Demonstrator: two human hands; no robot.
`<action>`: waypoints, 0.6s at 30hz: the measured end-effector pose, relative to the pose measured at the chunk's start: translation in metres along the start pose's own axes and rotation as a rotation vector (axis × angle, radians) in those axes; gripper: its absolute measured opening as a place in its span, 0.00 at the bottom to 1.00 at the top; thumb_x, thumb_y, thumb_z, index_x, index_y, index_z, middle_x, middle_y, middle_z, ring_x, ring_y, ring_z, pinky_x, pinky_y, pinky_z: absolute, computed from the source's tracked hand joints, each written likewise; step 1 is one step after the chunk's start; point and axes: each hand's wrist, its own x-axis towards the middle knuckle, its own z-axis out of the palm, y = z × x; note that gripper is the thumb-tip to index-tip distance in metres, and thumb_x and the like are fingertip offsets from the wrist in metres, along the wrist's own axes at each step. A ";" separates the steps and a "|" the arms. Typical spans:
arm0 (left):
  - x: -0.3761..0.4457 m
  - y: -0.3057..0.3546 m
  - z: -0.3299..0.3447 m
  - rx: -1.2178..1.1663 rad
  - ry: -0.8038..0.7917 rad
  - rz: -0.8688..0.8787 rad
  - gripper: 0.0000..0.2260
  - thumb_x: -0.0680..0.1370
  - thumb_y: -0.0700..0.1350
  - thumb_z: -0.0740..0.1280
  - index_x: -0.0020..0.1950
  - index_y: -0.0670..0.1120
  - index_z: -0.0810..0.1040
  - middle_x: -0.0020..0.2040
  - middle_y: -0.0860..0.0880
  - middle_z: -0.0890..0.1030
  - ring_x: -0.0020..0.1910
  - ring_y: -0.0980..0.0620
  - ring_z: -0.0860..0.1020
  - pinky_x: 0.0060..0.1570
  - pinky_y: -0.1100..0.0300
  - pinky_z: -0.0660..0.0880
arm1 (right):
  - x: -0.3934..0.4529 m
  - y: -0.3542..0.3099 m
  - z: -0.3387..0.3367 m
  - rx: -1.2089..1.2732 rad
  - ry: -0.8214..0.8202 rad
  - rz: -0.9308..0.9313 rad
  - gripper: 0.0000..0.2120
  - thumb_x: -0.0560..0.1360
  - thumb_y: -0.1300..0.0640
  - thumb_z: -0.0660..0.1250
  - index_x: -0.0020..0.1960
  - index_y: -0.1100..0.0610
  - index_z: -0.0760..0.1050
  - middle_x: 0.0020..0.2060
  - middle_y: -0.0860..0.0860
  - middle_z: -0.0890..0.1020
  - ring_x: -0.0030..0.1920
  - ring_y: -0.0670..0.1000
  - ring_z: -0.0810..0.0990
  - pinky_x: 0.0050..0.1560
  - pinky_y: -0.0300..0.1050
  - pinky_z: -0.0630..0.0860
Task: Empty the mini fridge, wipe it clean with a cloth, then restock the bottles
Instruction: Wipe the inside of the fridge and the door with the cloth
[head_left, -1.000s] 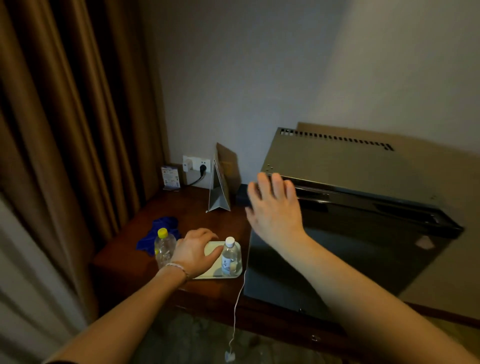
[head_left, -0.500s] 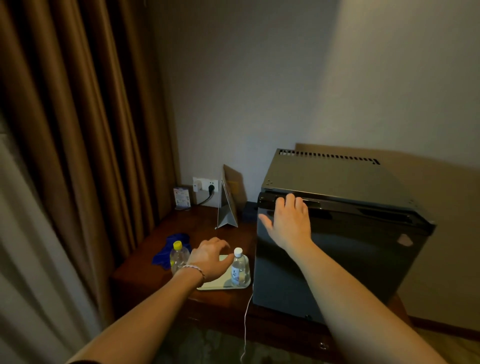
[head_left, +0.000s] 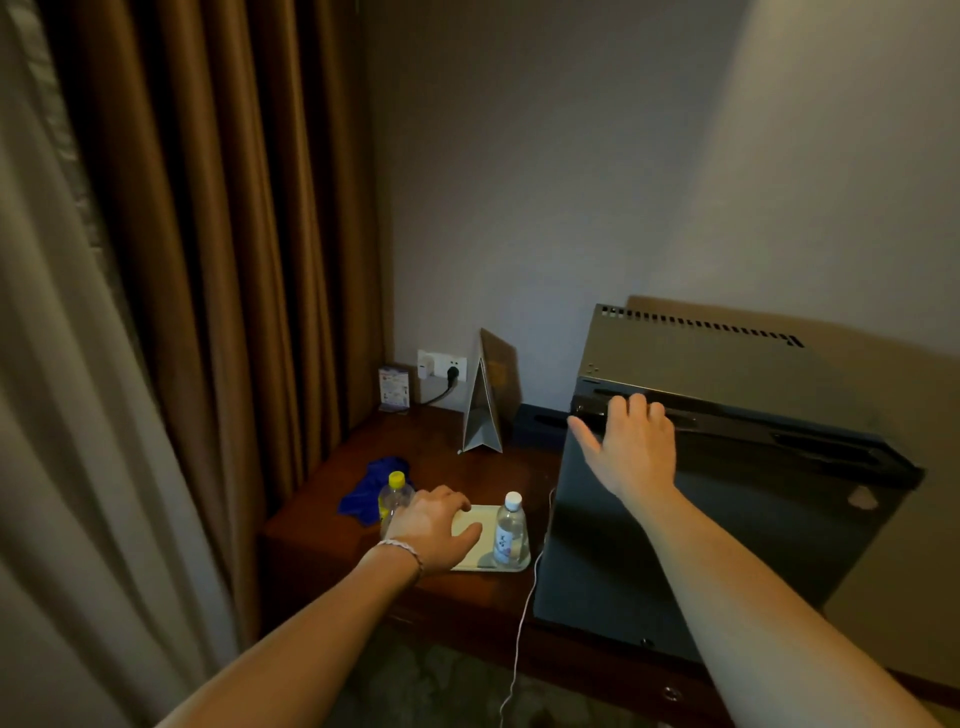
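The black mini fridge (head_left: 727, 519) stands on the wooden desk with its door closed. My right hand (head_left: 636, 452) lies against the top of the door, fingertips hooked over the door's top edge, thumb spread to the left. My left hand (head_left: 434, 525) rests palm down on the pale tray (head_left: 514, 566), holding nothing. A clear bottle with a white cap (head_left: 510, 530) stands upright on the tray's right side. A yellow-capped bottle (head_left: 393, 496) stands just left of my left hand. Behind it lies a blue cloth (head_left: 366, 488).
A folded tent card (head_left: 483, 405), a small sign (head_left: 395, 387) and a wall socket with a plug (head_left: 441, 366) stand at the desk's back. Brown curtains (head_left: 208, 260) hang on the left. A thin white cable (head_left: 524, 623) dangles over the desk's front edge.
My right hand moved from in front of the fridge up to the door's top edge, and its fingertips now hook over it. My left hand stayed on the tray. The view pulled back.
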 end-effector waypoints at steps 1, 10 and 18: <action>0.001 -0.001 0.000 0.004 0.000 0.004 0.22 0.77 0.64 0.60 0.66 0.54 0.73 0.66 0.55 0.73 0.64 0.52 0.71 0.62 0.51 0.73 | -0.008 -0.003 -0.001 0.011 0.029 0.010 0.31 0.77 0.30 0.54 0.59 0.55 0.75 0.55 0.53 0.77 0.57 0.55 0.74 0.58 0.53 0.73; 0.003 0.012 0.013 0.051 -0.087 0.052 0.22 0.77 0.63 0.60 0.67 0.53 0.72 0.66 0.52 0.73 0.64 0.50 0.71 0.61 0.51 0.72 | -0.076 0.004 -0.060 0.012 -0.015 0.047 0.31 0.69 0.24 0.55 0.43 0.53 0.72 0.39 0.48 0.74 0.46 0.51 0.75 0.44 0.48 0.74; -0.007 0.080 0.041 0.013 -0.128 0.194 0.21 0.77 0.64 0.61 0.62 0.52 0.74 0.61 0.49 0.76 0.60 0.48 0.73 0.58 0.50 0.74 | -0.121 0.032 -0.119 0.008 -0.281 0.124 0.26 0.74 0.33 0.61 0.53 0.56 0.69 0.48 0.51 0.73 0.53 0.55 0.74 0.43 0.48 0.72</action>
